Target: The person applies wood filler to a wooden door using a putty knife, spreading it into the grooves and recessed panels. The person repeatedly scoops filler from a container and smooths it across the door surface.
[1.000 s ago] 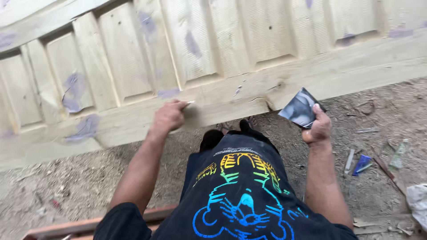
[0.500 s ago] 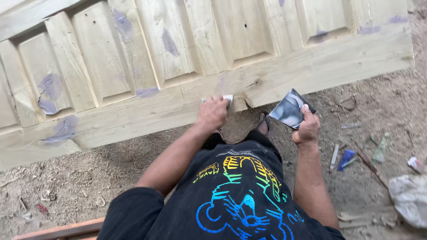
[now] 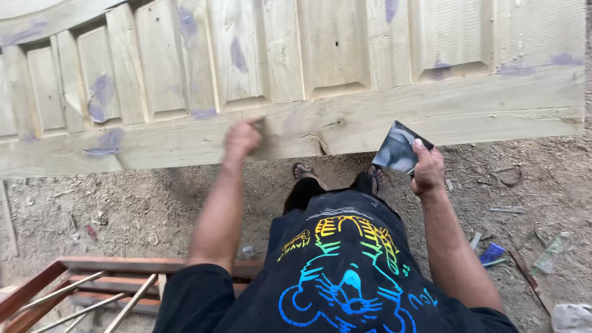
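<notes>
A pale wooden panelled door [image 3: 468,105] lies flat across the top of the view, with purple filler patches [image 3: 102,105] on it. My left hand [image 3: 242,137], blurred by motion, is closed and pressed against the door's near rail, just left of a dark crack [image 3: 320,145]; a small tool seems pinched in its fingers but is hard to make out. My right hand [image 3: 427,168] is off the door, in front of its near edge. It holds up a dark flat square plate [image 3: 396,150] smeared with pale paste.
I stand on sawdust-strewn dirt [image 3: 154,203], sandalled feet [image 3: 303,171] by the door's edge. A reddish frame with slats [image 3: 123,274] lies at bottom left. Scraps lie to the right: a blue piece [image 3: 492,253], a greenish strip [image 3: 549,253], a pale bag [image 3: 570,317].
My left hand swept right along the rail toward the crack, then back left. My right hand kept the dark plate held up at about the same spot.
</notes>
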